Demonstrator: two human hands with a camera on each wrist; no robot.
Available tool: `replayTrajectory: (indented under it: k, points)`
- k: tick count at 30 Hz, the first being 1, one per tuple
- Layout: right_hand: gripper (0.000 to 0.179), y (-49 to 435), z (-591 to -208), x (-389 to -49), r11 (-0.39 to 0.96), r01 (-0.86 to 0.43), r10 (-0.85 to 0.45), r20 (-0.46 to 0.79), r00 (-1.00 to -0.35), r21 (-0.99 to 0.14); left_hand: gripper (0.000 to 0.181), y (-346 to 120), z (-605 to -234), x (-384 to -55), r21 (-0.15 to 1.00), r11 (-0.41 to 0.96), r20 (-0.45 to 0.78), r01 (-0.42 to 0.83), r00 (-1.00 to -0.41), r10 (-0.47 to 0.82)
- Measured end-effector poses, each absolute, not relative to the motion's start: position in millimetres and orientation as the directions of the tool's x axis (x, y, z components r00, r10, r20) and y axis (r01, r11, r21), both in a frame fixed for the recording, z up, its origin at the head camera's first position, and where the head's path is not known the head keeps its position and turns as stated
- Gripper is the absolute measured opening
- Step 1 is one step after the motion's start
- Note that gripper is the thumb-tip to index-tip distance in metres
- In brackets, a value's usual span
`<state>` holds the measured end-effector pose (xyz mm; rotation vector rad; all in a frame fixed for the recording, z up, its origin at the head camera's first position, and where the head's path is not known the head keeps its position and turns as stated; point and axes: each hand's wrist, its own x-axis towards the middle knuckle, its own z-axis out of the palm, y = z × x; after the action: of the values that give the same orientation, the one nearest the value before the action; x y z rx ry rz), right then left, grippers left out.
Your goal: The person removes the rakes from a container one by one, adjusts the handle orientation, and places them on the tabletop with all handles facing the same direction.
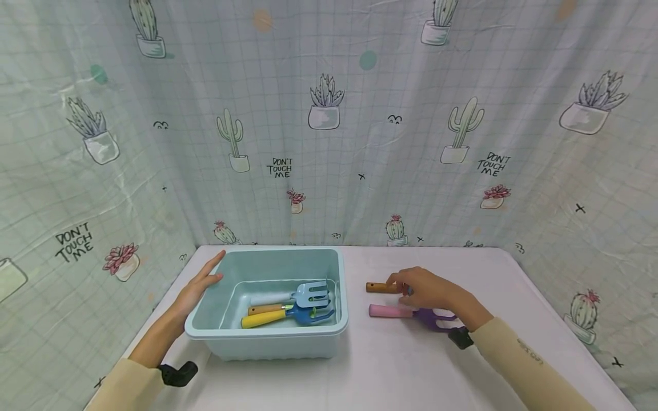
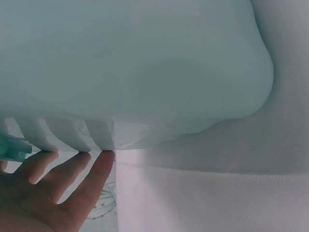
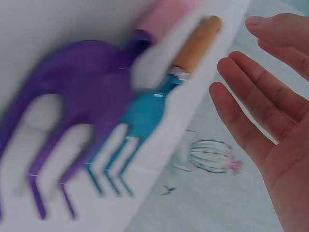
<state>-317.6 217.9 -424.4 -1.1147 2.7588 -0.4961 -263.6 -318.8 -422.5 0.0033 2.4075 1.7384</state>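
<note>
My left hand (image 1: 193, 294) rests against the left side of a pale blue plastic bin (image 1: 272, 345), its extended fingertips touching the outer wall in the left wrist view. My right hand (image 1: 432, 290) hovers over a teal garden hand fork (image 3: 145, 113) with a wooden handle, fingers loosely bent and apart from it in the right wrist view. Beside that lies a purple hand fork (image 3: 104, 77) with a pink handle. Inside the bin are a light blue hand fork (image 1: 311, 294), a blue tool with a yellow handle (image 1: 263, 318) and a wooden handle (image 1: 264, 309), partly covered.
The bin stands on the left of a white table (image 1: 370, 365), and the two loose forks lie to its right. A curtain (image 1: 329, 148) printed with cacti hangs behind the table and along both sides.
</note>
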Motion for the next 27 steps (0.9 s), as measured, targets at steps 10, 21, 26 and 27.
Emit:
replayTrajectory:
  k: [10,21,26,27]
  points:
    - [0.036,187.4,-369.8,-320.2,0.671,-0.670,-0.688,0.071,-0.722,-0.317,0.067,-318.9,-423.4,-263.7,0.943,0.321,-0.128,-0.088,-0.986,0.106]
    - [0.035,124.8,-330.4,-327.0,0.610,-0.735,-0.749,0.086,-0.657,-0.296,0.066,-318.4,-424.1,-265.0,0.944,0.318,-0.130,-0.092,-0.986,0.103]
    - [0.035,91.7,-317.5,-328.9,0.567,-0.770,-0.786,0.088,-0.612,-0.293,0.066,-319.2,-423.4,-265.6,0.942,0.320,-0.134,-0.095,-0.986,0.103]
    - [0.034,84.8,-315.6,-329.4,0.558,-0.778,-0.793,0.089,-0.602,-0.290,0.066,-319.3,-423.2,-265.4,0.942,0.321,-0.135,-0.096,-0.986,0.102]
